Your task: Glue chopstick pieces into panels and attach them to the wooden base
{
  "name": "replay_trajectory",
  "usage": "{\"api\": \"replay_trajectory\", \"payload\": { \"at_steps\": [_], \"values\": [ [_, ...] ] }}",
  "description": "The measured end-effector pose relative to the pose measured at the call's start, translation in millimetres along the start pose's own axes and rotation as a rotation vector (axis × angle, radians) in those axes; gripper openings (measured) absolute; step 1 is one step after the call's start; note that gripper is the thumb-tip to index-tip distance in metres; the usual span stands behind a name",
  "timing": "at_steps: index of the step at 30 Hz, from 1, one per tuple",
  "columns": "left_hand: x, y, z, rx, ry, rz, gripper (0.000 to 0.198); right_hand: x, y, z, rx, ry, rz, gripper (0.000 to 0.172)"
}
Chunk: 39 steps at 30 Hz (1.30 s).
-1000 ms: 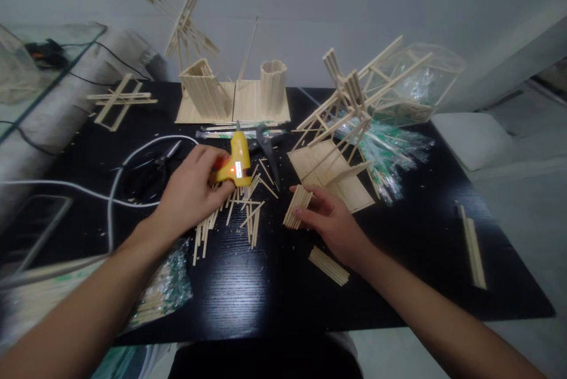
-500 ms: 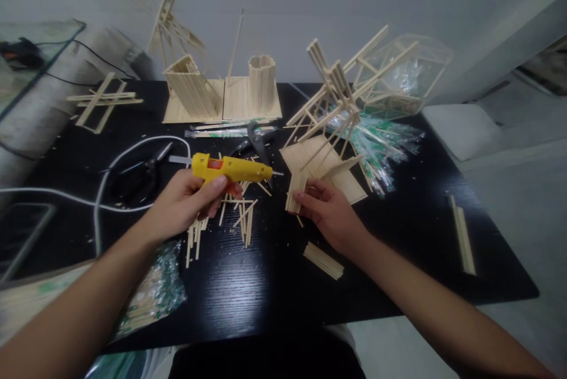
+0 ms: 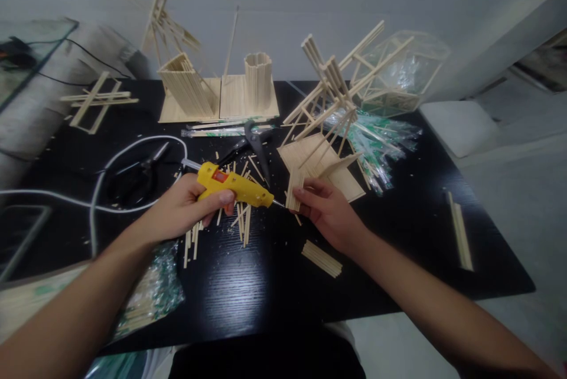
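My left hand (image 3: pixel 195 205) is wrapped round a yellow hot glue gun (image 3: pixel 237 185), its metal nozzle pointing right. The nozzle tip is at or very near the lower left edge of a small panel of wooden sticks (image 3: pixel 295 189). My right hand (image 3: pixel 325 208) pinches that panel between thumb and fingers. Just behind it stands a windmill-like stick model (image 3: pixel 334 92) on a square wooden base (image 3: pixel 316 157). Below my right hand lies another flat panel of joined sticks (image 3: pixel 322 258). Loose cut sticks (image 3: pixel 243 222) are scattered under the glue gun.
Black-handled scissors (image 3: pixel 142 178) and a white cable (image 3: pixel 95 205) lie left, with dark pliers (image 3: pixel 254 143) behind the glue gun. Stick models (image 3: pixel 257 84) stand at the back of the black table (image 3: pixel 376 284). Bagged sticks (image 3: pixel 153 296) lie front left; plastic wrappers (image 3: pixel 381 143) lie right.
The glue gun has tilted nozzle-down and moved slightly right and lower, bringing its tip to the stick panel's edge. My right hand keeps its pinch. The whole view has shifted slightly.
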State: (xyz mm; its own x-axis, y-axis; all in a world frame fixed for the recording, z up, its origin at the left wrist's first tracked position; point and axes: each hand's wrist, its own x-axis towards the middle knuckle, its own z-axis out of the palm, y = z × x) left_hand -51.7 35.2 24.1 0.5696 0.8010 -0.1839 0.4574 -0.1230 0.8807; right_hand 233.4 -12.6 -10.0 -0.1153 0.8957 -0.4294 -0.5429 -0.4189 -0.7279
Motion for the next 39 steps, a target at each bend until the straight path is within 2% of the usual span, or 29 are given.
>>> {"api": "replay_trajectory", "payload": {
  "at_steps": [21,27,39],
  "values": [
    [0.9,-5.1,0.7,0.039,0.006,-0.04,0.054,-2.3,0.5,0.2,-0.059,-0.086,-0.024,0.028],
    [2.2,-2.5,1.4,0.046,0.02,-0.032,0.056,-2.9,2.0,0.0,-0.096,-0.096,-0.019,0.028],
    [1.0,1.8,1.6,0.057,0.079,-0.102,0.058,-6.4,0.5,4.1,-0.114,-0.104,0.007,0.027]
  ]
}}
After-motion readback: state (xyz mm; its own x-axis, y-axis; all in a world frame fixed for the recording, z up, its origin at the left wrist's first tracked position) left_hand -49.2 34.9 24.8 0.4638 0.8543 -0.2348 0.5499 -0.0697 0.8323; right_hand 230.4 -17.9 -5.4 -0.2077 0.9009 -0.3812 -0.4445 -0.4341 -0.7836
